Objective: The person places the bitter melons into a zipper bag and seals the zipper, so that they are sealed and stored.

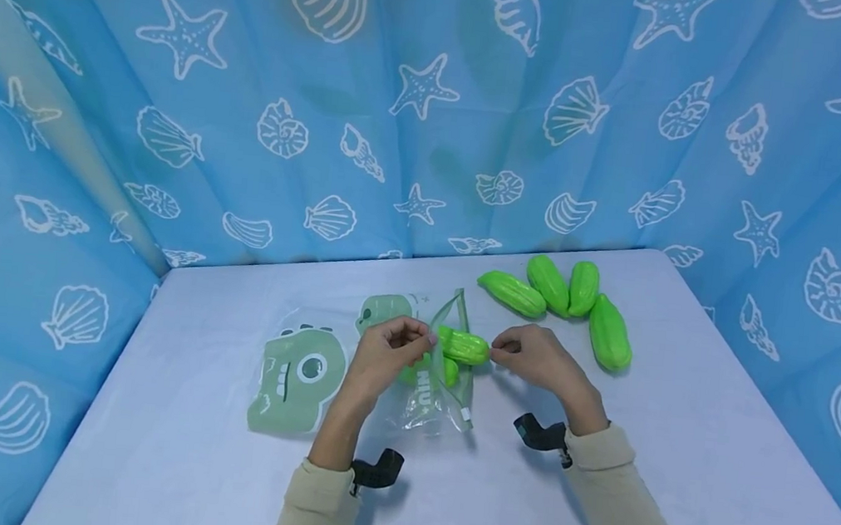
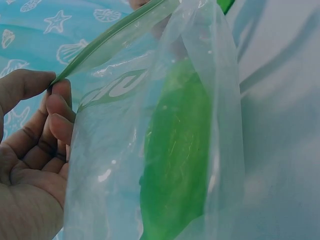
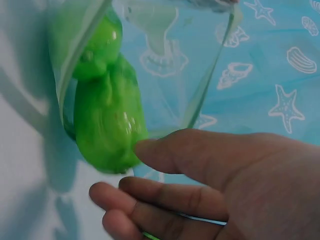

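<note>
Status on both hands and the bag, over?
Left hand pinches bag rim. Right hand at outer end of green vegetable. Vegetable partway in, end protruding. Nothing visibly in the way.

Right fingers (image 3: 172,196) at green vegetable (image 3: 110,120), perhaps touching; vegetable juts from clear bag (image 3: 209,75).

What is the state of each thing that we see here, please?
Clear bag: mouth open.
Jutting green vegetable: partly inside the bag.
Vegetable beneath it: in the bag.
Four loose vegetables: lying outside the bag.
Big-eyed print: flat; same bag or another, unclear.
Left hand: pinching the bag's rim.
Right hand: fingers relaxed, at the jutting vegetable's end.
Curtain: hanging.
</note>
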`<move>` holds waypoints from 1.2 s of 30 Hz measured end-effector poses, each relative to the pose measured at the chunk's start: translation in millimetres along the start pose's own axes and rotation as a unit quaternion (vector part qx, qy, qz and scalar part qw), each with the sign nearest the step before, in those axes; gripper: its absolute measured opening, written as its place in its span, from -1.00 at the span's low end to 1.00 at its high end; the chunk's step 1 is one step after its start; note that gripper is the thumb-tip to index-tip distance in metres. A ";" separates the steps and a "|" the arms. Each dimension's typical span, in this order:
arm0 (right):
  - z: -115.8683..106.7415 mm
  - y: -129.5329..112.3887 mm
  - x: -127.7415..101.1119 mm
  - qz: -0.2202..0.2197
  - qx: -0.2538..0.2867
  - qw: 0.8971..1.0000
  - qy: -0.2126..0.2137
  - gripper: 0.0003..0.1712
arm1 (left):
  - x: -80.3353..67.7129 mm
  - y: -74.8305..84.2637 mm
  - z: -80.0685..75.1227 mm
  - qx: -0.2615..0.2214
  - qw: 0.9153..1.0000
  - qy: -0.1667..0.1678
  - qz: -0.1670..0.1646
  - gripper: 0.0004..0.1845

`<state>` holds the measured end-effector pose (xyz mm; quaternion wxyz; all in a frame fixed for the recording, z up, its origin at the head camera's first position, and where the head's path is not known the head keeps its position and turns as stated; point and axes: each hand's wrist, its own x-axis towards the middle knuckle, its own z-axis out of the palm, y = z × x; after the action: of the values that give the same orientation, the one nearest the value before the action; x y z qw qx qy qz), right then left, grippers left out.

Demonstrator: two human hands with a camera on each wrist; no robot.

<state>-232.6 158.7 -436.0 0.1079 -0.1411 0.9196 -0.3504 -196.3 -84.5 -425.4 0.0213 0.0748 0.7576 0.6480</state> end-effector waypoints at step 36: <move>-76.1 43.6 -44.1 0.099 -0.028 0.963 0.248 -0.44 | -0.7 1.0 -1.2 0.002 1.000 -0.002 0.005 -0.78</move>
<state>-222.0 251.3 -405.3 -0.0935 0.0388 0.9363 -0.3364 -195.7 -85.6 -424.2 0.0196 0.0798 0.7585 0.6465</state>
